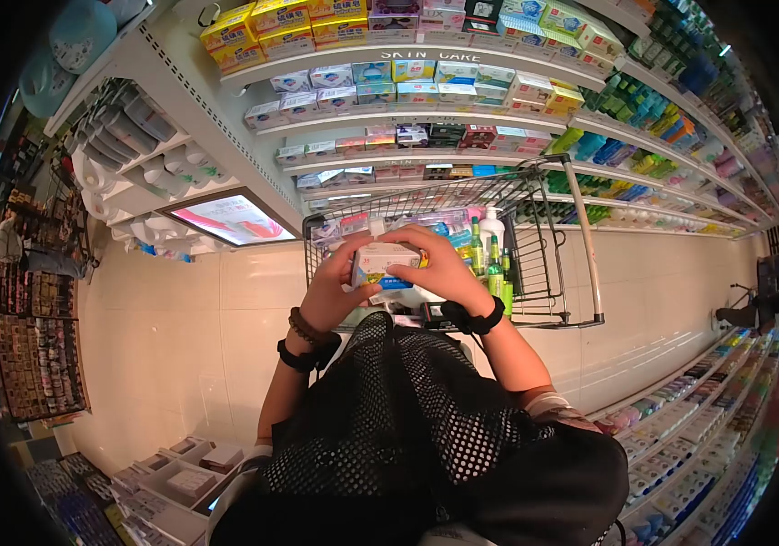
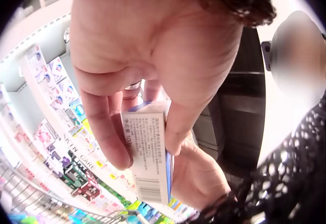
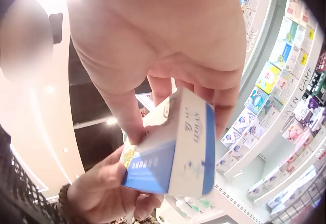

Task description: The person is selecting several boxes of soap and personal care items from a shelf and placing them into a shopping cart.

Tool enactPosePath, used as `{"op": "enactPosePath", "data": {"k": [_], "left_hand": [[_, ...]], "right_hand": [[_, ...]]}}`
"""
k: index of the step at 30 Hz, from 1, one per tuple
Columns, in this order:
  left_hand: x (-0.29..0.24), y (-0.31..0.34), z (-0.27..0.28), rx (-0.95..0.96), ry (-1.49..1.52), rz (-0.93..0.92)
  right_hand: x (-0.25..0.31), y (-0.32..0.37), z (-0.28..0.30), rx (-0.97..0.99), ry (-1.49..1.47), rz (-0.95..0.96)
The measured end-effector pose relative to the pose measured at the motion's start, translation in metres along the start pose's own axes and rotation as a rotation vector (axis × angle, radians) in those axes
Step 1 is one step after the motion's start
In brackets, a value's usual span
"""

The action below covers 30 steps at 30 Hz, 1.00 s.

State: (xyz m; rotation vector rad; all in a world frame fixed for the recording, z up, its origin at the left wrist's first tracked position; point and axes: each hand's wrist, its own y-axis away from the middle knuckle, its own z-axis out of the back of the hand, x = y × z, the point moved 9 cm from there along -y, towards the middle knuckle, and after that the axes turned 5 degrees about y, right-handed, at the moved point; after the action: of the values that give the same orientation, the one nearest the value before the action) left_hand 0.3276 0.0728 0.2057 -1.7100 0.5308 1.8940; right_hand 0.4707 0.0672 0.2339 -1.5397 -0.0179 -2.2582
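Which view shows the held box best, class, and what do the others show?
The right wrist view: the box appears large, with two printed faces visible. The left wrist view shows mainly a side with a barcode; the head view shows it small and partly covered.

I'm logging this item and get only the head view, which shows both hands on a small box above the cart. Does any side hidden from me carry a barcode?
Observer: Yes, the left wrist view shows a barcode on a narrow side of the box.
Operator: Anything else there?
Observer: Lines of small print beside the barcode.
Operator: And the narrow side near the right hand?
Observer: Large lettering, with a blue band along one edge.
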Motion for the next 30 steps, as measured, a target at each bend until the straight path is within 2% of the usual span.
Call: {"op": "enactPosePath", "data": {"k": [1,3,5,7,9,11,13,17,18,21,23,27,30], "left_hand": [[-0.001,-0.001,-0.004,0.009,0.003,-0.009],[0.004,0.001,0.003,-0.113,0.108,0.070],[0.024,0.004,0.011,-0.136,0.043,0.036],[0.050,0.016,0.034,-0.284,-0.102,0.131],[0.060,0.029,0.048,-0.317,-0.142,0.123],[0.079,0.044,0.063,-0.398,-0.172,0.321],[0.085,0.055,0.067,-0.399,-0.233,0.355],[0.101,0.089,0.071,-0.461,-0.266,0.418],[0.103,0.095,0.072,-0.495,-0.273,0.429],[0.106,0.112,0.069,-0.550,-0.280,0.488],[0.111,0.122,0.069,-0.586,-0.318,0.533],[0.120,0.147,0.061,-0.621,-0.273,0.613],[0.129,0.150,0.057,-0.623,-0.259,0.661]], "right_hand": [[-0.009,-0.001,-0.007,0.037,-0.036,-0.012],[-0.017,-0.002,-0.008,0.043,0.013,0.026],[-0.029,-0.004,-0.003,0.058,0.057,0.065],[-0.064,-0.016,0.017,0.024,0.134,-0.079],[-0.114,-0.036,0.061,-0.135,0.231,-0.204],[-0.133,-0.058,0.124,-0.418,0.530,-0.063],[-0.139,-0.084,0.177,-0.560,0.776,0.141],[-0.144,-0.146,0.243,-0.614,1.068,0.341],[-0.148,-0.162,0.256,-0.609,1.058,0.347],[-0.154,-0.192,0.262,-0.554,1.087,0.455],[-0.167,-0.200,0.261,-0.639,1.404,0.392],[-0.199,-0.206,0.263,-0.665,1.357,0.204],[-0.204,-0.211,0.264,-0.680,1.312,0.249]]}}
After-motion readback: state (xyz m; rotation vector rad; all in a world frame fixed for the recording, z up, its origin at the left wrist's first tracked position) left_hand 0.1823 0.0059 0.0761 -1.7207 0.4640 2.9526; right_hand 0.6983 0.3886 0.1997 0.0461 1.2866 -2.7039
